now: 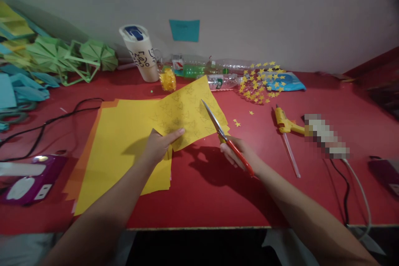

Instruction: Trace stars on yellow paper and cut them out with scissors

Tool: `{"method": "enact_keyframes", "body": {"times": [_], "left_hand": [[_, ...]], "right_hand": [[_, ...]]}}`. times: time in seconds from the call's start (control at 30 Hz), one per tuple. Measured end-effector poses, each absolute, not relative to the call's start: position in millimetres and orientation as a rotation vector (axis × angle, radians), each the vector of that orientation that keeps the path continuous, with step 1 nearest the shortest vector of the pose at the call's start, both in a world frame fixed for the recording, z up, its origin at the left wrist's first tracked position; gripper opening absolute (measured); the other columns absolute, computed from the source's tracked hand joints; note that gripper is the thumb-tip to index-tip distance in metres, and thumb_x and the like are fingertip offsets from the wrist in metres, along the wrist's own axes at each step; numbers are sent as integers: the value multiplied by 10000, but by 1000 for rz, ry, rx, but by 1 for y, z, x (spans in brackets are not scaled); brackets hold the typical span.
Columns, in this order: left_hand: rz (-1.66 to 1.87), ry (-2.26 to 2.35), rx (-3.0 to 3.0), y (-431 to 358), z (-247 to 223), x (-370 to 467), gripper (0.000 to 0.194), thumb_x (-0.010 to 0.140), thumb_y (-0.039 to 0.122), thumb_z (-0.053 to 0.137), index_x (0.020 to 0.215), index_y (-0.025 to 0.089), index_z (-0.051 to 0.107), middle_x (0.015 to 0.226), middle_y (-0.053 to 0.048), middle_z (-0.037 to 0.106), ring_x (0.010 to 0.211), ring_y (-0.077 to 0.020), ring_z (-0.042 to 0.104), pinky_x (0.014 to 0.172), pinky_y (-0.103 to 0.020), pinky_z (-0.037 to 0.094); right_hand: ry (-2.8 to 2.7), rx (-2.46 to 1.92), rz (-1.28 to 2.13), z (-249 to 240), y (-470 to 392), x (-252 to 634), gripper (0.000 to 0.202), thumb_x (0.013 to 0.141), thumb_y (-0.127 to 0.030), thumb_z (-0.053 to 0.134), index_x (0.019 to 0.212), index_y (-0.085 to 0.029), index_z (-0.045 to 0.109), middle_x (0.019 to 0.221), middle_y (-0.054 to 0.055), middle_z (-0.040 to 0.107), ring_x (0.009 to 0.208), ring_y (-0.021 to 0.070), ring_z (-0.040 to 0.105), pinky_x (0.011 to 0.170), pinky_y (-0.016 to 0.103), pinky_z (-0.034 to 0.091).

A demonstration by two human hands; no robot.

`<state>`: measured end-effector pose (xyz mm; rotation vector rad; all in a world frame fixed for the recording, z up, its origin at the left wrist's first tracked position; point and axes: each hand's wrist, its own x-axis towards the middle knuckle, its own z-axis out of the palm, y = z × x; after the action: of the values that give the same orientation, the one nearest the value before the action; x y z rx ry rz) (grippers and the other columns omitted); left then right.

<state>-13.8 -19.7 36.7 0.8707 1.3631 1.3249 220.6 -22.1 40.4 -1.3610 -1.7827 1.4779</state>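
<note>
My left hand [162,143] pinches the lower left part of a yellow sheet [187,112] marked with drawn stars, its thumb on top. The sheet is tilted above the red table [199,199]. My right hand [238,153] is wrapped round red-handled scissors [238,156] at the sheet's right edge. Their blades point up and left over the sheet, and look closed. Small yellow star cutouts [237,124] lie just right of the sheet. A stack of yellow paper [124,149], with orange sheets beneath, rests under and left of my left hand.
A white tumbler [141,54] and plastic bottles [199,69] stand or lie along the wall. Many yellow stars [260,83] cluster at the back right. A yellow glue gun [283,120] and power strip [327,135] are on the right. Folded green paper shapes [52,54] and a purple device [31,178] are left.
</note>
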Motion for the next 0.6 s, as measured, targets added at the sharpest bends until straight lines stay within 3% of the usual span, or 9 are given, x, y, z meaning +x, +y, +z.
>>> {"method": "enact_keyframes", "body": {"times": [0.6], "left_hand": [[1273,1392,835,-19,33,-14,611,538,349,874,1084,133,702,951,-150,761,984,-348,714,944,-504,553]], "right_hand": [[-1724,-1353,1502,28,-20,220,498,784,-681,588,642,-241,403,354,-90,403,286,80,364,333,225,288]]}}
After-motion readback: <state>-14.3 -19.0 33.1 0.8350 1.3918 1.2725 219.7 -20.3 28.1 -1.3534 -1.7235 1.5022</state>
